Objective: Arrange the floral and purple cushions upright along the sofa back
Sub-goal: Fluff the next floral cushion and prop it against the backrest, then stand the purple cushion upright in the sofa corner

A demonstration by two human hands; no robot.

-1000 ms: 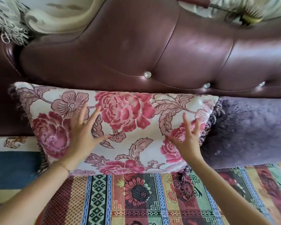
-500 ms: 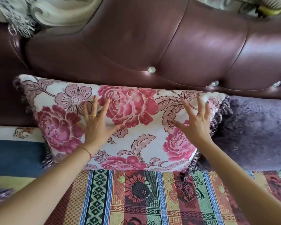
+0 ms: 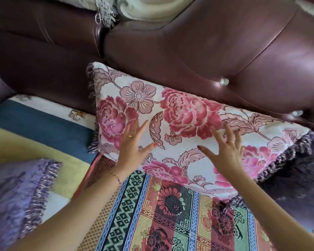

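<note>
A white cushion with pink flowers and a purple fringe, the floral cushion (image 3: 187,113), leans upright against the maroon leather sofa back (image 3: 225,51). My left hand (image 3: 134,147) lies flat on its lower left face, fingers spread. Toward the right of its front, my right hand (image 3: 225,151) presses with fingers apart. A dark purple furry cushion (image 3: 297,178) sits right of it, touching its fringe. Another purple fringed cushion (image 3: 14,196) lies at the lower left on the seat.
A striped patterned cover (image 3: 170,214) spreads over the seat in front. A blue, yellow and white blanket (image 3: 43,127) covers the seat at left. A cream fringed throw (image 3: 134,8) hangs over the sofa top.
The view has swung left, so the floral cushion now appears tilted and the left purple cushion has come into sight. Both hands have slid a little lower on the floral cushion.
</note>
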